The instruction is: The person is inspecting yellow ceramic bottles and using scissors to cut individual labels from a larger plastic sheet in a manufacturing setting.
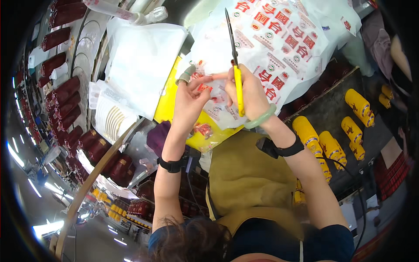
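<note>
A small red-and-white printed piece (204, 87) is pinched at the fingertips of my left hand (188, 102). One of its fingers wears a greenish cover (187, 74). My right hand (249, 91) is closed around yellow-handled scissors (238, 89), whose long dark blades point away from me. A finger of each hand reaches toward the other, close above the sheeting. Under and beyond both hands spreads a white plastic sheet (244, 41) with repeated red print. A yellow surface (168, 89) lies beneath, with more red-printed scraps (203, 129) in clear film near me.
White sheets (139, 56) and a stack of pale rimmed pieces (114, 114) lie at the left. Dark red containers (120, 168) line the left side behind a curved brown rail (89, 183). Yellow canisters (305, 131) stand on the right. A black cable (355, 183) hangs there.
</note>
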Tool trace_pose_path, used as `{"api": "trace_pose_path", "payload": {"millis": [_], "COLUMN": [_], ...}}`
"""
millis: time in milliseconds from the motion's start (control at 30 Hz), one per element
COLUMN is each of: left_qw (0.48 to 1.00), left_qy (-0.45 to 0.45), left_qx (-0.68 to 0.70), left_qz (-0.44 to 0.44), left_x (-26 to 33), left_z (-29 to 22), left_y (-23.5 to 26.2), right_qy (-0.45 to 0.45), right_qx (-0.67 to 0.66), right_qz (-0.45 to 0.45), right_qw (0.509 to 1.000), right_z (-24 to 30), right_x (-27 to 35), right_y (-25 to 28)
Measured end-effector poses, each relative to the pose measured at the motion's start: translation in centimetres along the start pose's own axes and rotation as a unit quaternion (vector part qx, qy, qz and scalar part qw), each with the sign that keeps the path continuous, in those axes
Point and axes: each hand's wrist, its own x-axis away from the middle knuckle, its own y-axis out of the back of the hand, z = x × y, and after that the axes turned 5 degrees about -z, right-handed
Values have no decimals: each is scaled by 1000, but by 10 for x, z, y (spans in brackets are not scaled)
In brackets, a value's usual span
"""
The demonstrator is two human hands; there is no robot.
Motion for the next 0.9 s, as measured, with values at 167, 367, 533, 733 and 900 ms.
{"api": "trace_pose_path", "payload": {"millis": [167,367,533,733,900], "left_qw": [999,997,991,982,953], "left_qy": [20,-22,-44,-140,-179], "left_qx": [34,62,113,-38,-149], "left_qz": [8,-40,-56,-122,-192], "left_x": [0,14,17,19,21], "left_z": [-4,-10,-11,-4,-3], "left_y": [-1,2,-2,-5,-7], "right_qy": [-82,-65,-6,59,167], "right_qx": [28,8,-4,214,314], "right_qz": [29,0,-34,-121,-222], "right_qw": [996,998,999,968,908], "right_z": [-4,-5,1,1,-6], "right_x": [-2,-3,3,-4,-19], "right_y": [-2,-6,-5,-11,-18]}}
